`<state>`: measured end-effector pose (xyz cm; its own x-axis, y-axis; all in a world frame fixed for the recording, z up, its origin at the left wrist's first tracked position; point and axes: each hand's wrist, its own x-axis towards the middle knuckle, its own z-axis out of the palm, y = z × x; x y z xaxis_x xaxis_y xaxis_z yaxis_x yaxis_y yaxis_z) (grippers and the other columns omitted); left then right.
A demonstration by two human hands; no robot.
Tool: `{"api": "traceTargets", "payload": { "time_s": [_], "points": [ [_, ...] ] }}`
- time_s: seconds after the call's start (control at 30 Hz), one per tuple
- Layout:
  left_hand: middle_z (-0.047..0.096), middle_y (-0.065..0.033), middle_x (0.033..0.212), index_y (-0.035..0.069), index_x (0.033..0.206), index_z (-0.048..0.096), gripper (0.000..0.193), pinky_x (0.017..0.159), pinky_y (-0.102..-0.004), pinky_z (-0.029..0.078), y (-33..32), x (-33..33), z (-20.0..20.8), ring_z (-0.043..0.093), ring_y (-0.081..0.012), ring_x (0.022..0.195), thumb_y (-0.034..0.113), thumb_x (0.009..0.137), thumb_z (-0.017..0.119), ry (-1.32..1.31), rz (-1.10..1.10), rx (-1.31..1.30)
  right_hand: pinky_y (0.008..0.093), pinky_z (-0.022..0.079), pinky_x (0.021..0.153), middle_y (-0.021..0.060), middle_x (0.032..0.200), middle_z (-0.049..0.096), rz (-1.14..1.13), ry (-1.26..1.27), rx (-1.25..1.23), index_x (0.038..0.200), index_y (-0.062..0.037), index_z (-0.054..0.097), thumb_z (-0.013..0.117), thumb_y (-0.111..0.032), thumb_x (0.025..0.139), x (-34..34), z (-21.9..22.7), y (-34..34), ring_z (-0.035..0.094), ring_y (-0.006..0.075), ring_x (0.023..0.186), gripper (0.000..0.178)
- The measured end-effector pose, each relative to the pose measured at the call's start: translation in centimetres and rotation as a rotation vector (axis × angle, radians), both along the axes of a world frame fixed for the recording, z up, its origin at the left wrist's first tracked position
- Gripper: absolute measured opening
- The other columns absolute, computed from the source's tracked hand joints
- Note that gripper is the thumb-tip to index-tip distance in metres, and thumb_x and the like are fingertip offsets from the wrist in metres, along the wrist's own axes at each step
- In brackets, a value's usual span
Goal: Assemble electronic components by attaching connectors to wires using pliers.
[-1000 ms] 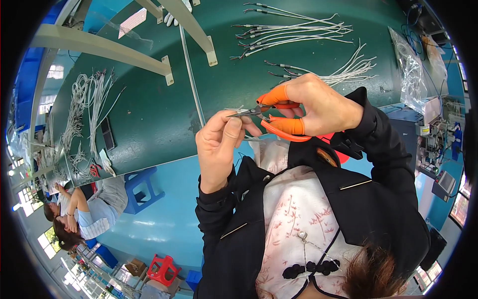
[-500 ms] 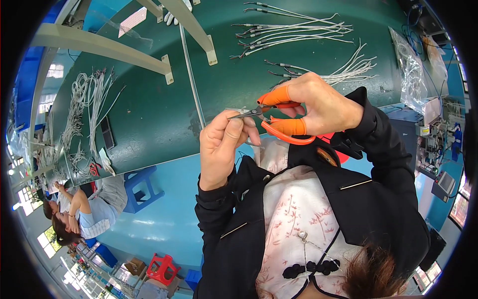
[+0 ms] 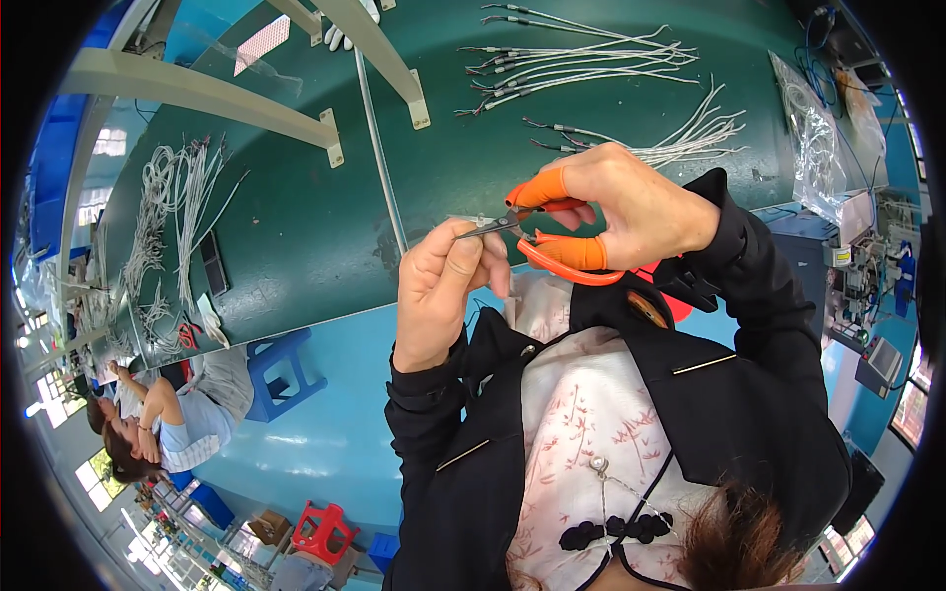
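My right hand (image 3: 631, 212), with orange covers on thumb and finger, grips orange-handled scissors (image 3: 565, 268). Their dark blades reach left to the fingertips of my left hand (image 3: 440, 286). That hand is closed in a pinch of thumb and forefinger. A thin pale piece, perhaps a cable end, shows beside the blades at the pinch, too small and covered to name. Beyond my right hand lies a bundle of white cables (image 3: 690, 138) with dark stripped ends. More white cables (image 3: 581, 64) are spread out in a row farther back on the green table (image 3: 325, 227).
A metal rod (image 3: 379, 148) and beige frame legs (image 3: 217, 98) cross the table. Tangled cables (image 3: 148, 217) lie at the left, near red-handled scissors (image 3: 187, 335). A clear plastic bag (image 3: 813, 143) rests at the right. Other people (image 3: 177, 424) sit beyond a blue stool (image 3: 281, 374).
My left hand's lower fingers have shifted slightly. The scissors' blades stay at its fingertips, and the cables on the table have not moved.
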<state>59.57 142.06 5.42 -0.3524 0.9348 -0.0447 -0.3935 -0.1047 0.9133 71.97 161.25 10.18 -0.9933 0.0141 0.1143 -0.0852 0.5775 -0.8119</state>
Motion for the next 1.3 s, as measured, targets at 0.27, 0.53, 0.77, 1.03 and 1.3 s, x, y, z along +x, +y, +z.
{"api": "traceTargets", "payload": {
  "time_s": [0.27, 0.53, 0.77, 1.03, 1.3],
  "points": [
    [0.057, -0.0067, 0.074, -0.002, 0.095, 0.054, 0.023, 0.058, -0.0242, 0.042, -0.2, -0.7, -1.5, 0.052, -0.0113, 0.06, 0.019, 0.099, 0.045, -0.309, -0.152, 0.144, 0.0269, 0.04, 0.047, 0.0068, 0.064, 0.054, 0.011, 0.04, -0.083, 0.104, 0.0021, 0.064, 0.075, -0.019, 0.073, 0.0, -0.6, -0.2, 0.049, 0.014, 0.051, 0.039],
    [0.058, -0.0061, 0.073, -0.002, 0.094, 0.056, 0.022, 0.057, -0.0227, 0.039, -0.1, -0.2, -0.2, 0.051, -0.0094, 0.061, 0.017, 0.099, 0.046, -0.114, -0.043, 0.027, 0.0299, 0.041, 0.048, 0.0106, 0.059, 0.053, -0.049, -0.033, -0.008, 0.098, 0.0024, 0.067, 0.072, -0.024, 0.074, -0.1, -0.2, -0.4, 0.051, 0.0219, 0.049, 0.036],
    [0.06, -0.0058, 0.07, -0.003, 0.093, 0.058, 0.023, 0.056, -0.0214, 0.036, -0.2, 0.0, 0.6, 0.05, -0.0073, 0.062, 0.016, 0.098, 0.047, 0.182, 0.087, -0.109, 0.0303, 0.04, 0.048, 0.0093, 0.057, 0.051, -0.05, -0.009, 0.004, 0.1, 0.0028, 0.066, 0.071, -0.023, 0.075, -0.2, -0.3, -0.4, 0.05, 0.0216, 0.049, 0.036],
    [0.06, -0.0052, 0.072, -0.004, 0.095, 0.058, 0.019, 0.056, -0.0208, 0.037, -0.1, 0.1, -0.2, 0.049, -0.0063, 0.063, 0.011, 0.097, 0.047, -0.165, 0.033, 0.021, 0.0293, 0.041, 0.05, 0.0091, 0.063, 0.054, -0.029, -0.021, -0.002, 0.102, 0.0026, 0.064, 0.072, -0.016, 0.074, -0.1, -0.7, -0.4, 0.051, 0.0182, 0.053, 0.034],
    [0.061, -0.0039, 0.076, -0.003, 0.094, 0.059, 0.015, 0.062, -0.0199, 0.042, -1.7, -0.5, -0.9, 0.053, -0.0068, 0.067, 0.009, 0.095, 0.051, 0.136, 0.361, -0.11, 0.0329, 0.047, 0.056, 0.013, 0.072, 0.06, -0.255, -0.213, 0.145, 0.106, 0.0026, 0.061, 0.071, -0.016, 0.074, 0.3, -6.8, 0.6, 0.057, 0.0237, 0.058, 0.038]
  ]
}}
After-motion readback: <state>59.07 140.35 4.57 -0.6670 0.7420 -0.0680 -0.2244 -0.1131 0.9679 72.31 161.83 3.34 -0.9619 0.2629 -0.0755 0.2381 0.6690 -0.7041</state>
